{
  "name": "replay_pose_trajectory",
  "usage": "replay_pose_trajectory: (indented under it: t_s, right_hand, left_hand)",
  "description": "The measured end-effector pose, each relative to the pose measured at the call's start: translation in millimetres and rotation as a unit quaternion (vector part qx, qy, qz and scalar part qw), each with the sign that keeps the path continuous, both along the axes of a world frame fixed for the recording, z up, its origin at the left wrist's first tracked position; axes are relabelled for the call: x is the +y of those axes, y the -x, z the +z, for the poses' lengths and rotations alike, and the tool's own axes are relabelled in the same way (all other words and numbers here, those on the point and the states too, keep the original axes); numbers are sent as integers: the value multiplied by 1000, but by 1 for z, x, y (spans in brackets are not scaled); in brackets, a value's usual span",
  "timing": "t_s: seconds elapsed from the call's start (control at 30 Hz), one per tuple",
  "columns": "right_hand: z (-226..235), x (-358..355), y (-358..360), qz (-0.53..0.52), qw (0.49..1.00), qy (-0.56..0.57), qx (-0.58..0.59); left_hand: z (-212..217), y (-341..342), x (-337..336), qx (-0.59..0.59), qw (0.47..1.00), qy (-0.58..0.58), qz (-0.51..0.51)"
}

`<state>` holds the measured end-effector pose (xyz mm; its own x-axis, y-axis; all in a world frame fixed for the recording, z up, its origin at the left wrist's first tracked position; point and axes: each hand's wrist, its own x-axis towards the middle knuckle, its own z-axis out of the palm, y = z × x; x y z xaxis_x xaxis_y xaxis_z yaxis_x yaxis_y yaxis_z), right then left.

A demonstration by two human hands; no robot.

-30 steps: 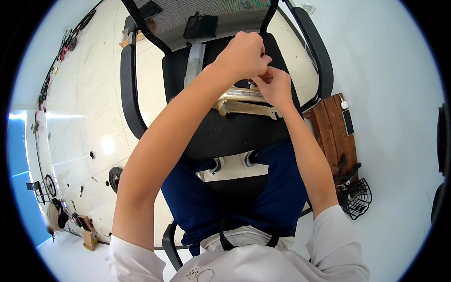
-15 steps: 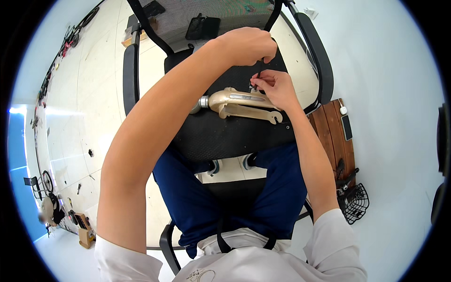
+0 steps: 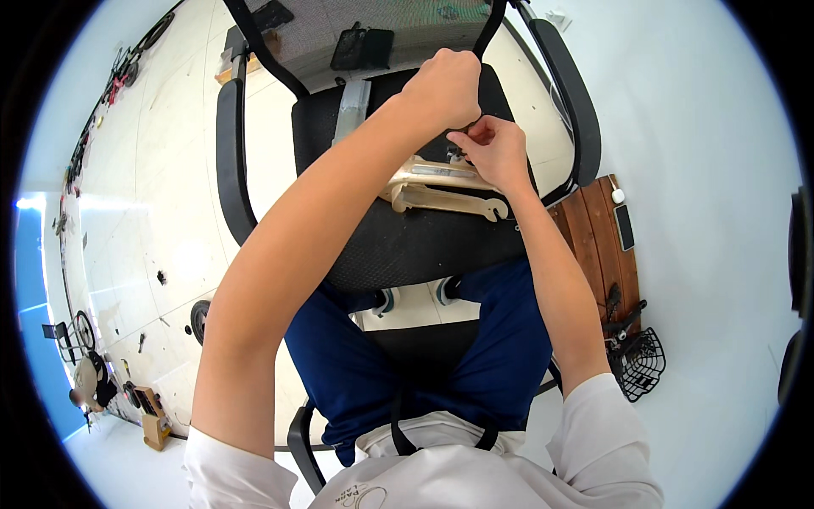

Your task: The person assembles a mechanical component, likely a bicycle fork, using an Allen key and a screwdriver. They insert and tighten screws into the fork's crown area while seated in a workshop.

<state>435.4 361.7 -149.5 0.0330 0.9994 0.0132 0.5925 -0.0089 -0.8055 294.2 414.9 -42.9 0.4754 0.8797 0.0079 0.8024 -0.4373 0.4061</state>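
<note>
A gold-beige bicycle fork [image 3: 441,200] lies across the black chair seat [image 3: 373,250], its open dropout pointing right. My left forearm hides its crown end. My left hand [image 3: 448,87] is a closed fist above the fork, around a thin dark rod like a hex key, mostly hidden by the fingers. Just below it, my right hand [image 3: 498,151] has thumb and forefinger pinched together over the upper fork leg. What those fingertips hold is too small to make out. Beside them, a small dark part [image 3: 455,154] sits at the fork leg.
A grey flat-sided piece [image 3: 352,110] lies on the seat behind my left forearm. Armrests [image 3: 237,161] flank the seat, and a dark pouch [image 3: 363,48] shows by the mesh backrest. To the right are a wooden board [image 3: 598,233], a phone [image 3: 625,227] and a black basket [image 3: 642,365].
My left fist has shifted left and turned, its knuckles now upward, and the rod is less visible. My left elbow moved right, baring the grey piece and covering the fork's crown. My right hand moved little.
</note>
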Motion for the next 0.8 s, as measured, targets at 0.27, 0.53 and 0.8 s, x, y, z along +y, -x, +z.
replay_pose_trajectory:
  t_s: [0.27,0.53,0.8]
  right_hand:
    - [3,1,10,113,968,5,222]
    - [5,11,0,114,975,101,161]
    - [2,6,-5,41,996,45,63]
  left_hand:
    - [7,21,18,99,976,-93,-170]
    - [-57,11,23,-141,979,-139,-48]
    - [-31,-2,-6,-138,989,-37,-36]
